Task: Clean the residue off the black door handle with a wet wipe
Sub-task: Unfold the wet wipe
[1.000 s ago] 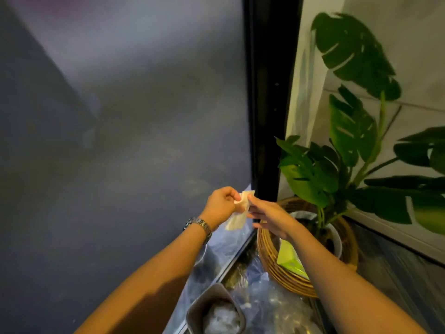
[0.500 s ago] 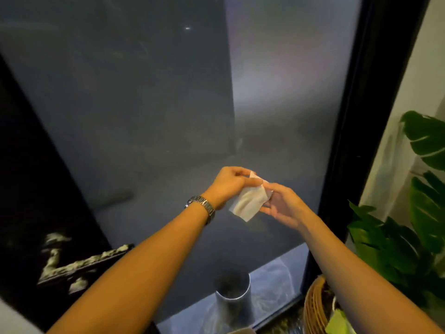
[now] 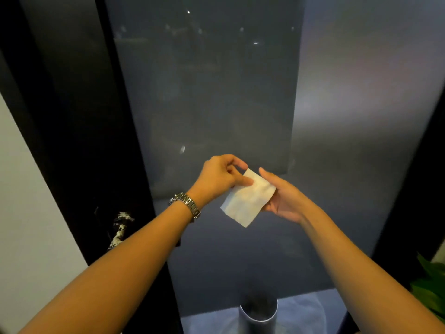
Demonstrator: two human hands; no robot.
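In the head view, the wet wipe [image 3: 248,198], bunched a moment ago, is now spread flat. The left hand [image 3: 220,175] pinches its upper corner. It lies across the right hand [image 3: 283,198], whose grip cannot be told. The black door handle [image 3: 119,229], speckled with pale residue, has come into sight at lower left, well apart, so wiping likely comes next.

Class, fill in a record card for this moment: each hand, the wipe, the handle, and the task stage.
left hand: pinches the upper corner of the wet wipe
right hand: backs the wipe's right side, fingers hidden
wet wipe: spread open, off the door
door handle: lower left, white residue, untouched
stage: wiping not begun
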